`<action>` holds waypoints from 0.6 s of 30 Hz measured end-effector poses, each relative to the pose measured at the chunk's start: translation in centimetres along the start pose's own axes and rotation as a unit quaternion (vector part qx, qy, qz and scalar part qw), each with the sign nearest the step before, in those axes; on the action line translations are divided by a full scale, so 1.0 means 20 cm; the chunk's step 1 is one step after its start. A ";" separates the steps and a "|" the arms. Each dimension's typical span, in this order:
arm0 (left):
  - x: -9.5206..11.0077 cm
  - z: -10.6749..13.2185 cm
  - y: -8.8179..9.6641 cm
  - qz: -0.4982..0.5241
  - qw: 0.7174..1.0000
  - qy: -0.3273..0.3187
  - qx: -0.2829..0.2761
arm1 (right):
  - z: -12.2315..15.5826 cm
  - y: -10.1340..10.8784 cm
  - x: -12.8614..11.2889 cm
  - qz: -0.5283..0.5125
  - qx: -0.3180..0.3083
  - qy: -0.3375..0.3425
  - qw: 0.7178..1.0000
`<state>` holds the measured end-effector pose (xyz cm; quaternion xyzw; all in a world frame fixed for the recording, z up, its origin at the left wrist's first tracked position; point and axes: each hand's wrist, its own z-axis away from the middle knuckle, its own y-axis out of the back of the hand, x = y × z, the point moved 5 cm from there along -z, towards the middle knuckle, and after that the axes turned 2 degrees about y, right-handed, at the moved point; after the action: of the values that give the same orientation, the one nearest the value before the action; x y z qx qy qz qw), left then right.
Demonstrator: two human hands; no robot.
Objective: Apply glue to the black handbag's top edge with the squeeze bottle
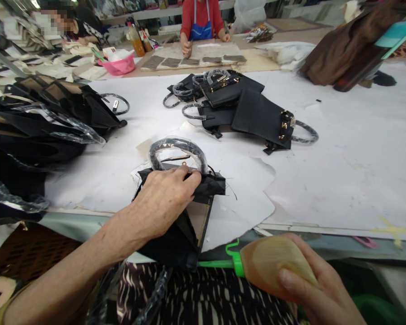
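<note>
My left hand [167, 194] is closed over the top part of a black handbag [171, 241] that lies at the table's front edge and hangs partly over it. The bag's round handle [177, 143], wrapped in clear plastic, lies on the paper just beyond my fingers. A tan inner panel [198, 214] shows beside my wrist. In my right hand [311, 275] is a glue bottle [274, 264] of yellowish-brown liquid, held on its side. Its green nozzle [218, 263] points left, with the tip at the bag's lower edge; I cannot tell whether they touch.
Several black bag parts with handles [260, 115] lie farther back on the table. A pile of black bags [54, 108] stands at the left. Beyond are a pink basin [118, 65] and a person in a blue apron [201, 27]. A brown bag [345, 49] is at the right.
</note>
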<state>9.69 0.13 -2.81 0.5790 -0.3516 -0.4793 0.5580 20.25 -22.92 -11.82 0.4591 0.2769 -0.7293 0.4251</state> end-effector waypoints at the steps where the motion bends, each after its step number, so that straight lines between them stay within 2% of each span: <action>1: 0.00 0.00 0.00 0.000 1.000 0.000 0.000 | 0.00 -0.01 0.01 -0.022 0.005 -0.010 1.000; 7: -0.01 -0.01 0.01 0.006 1.000 0.005 0.002 | 0.01 -0.06 0.02 -0.159 0.072 -0.058 0.983; 12: -0.03 -0.02 0.00 0.015 1.000 -0.003 0.007 | 0.03 -0.08 0.03 -0.254 0.069 -0.106 0.959; 15: -0.04 -0.02 0.00 0.016 1.000 -0.004 0.012 | 0.03 0.01 0.05 -0.315 0.118 -0.123 0.934; 18: -0.04 -0.02 0.00 0.020 1.000 -0.004 0.017 | 0.00 0.19 0.05 -0.382 0.179 -0.109 0.900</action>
<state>9.81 1.02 -2.64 0.5791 -0.3739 -0.4642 0.5562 23.41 -25.16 -12.69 0.3037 0.2479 -0.9185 0.0517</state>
